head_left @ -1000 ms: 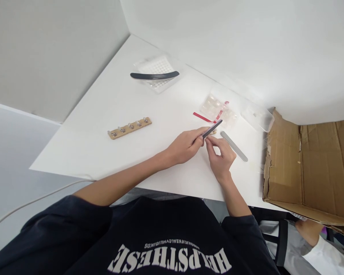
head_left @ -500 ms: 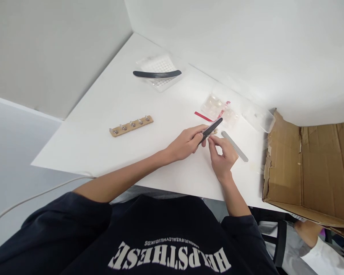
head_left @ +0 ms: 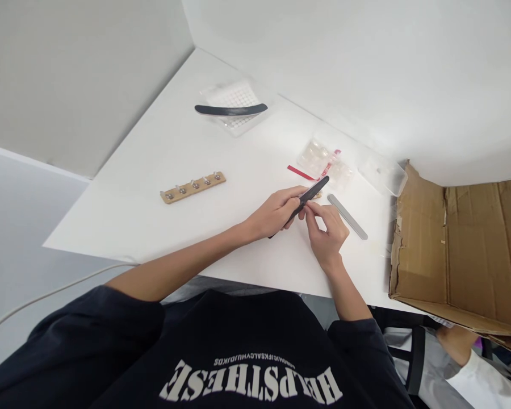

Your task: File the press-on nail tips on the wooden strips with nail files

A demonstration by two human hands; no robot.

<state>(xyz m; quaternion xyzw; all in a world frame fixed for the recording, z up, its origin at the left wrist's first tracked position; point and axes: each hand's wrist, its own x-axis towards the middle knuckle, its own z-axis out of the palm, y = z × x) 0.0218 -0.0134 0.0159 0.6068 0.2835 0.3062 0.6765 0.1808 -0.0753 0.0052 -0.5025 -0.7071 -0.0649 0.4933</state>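
The left hand [head_left: 275, 216] is closed around a black nail file [head_left: 309, 196], with the thumb and fingers wrapped on its lower half. The file's long axis runs on a slant across the worktop [head_left: 132, 221], its low end poking out under the left hand and its free tip pointing up and away to the right. The right hand [head_left: 327, 234] sits just beyond it, closer to the free end, and its fingertips [head_left: 309, 210] are pinched together against the file's edge. Whether they hold some small item there is hard to tell, since the fingers hide the spot. A small tan piece [head_left: 318, 195] lies just past the file's tip. A grey straight nail file [head_left: 347, 216] lies just right of the right hand, and a clear packet of nail tips [head_left: 319, 157] with a red strip [head_left: 300, 173] sits above it. Further left lie a wooden strip with metal studs [head_left: 192, 187] and a curved black nail file [head_left: 231, 109] on a clear tray [head_left: 234, 99]. A clear plastic box [head_left: 383, 175] and an open cardboard box [head_left: 451, 250] stand to the right, and another person's hand [head_left: 453, 343] shows at the lower right corner.
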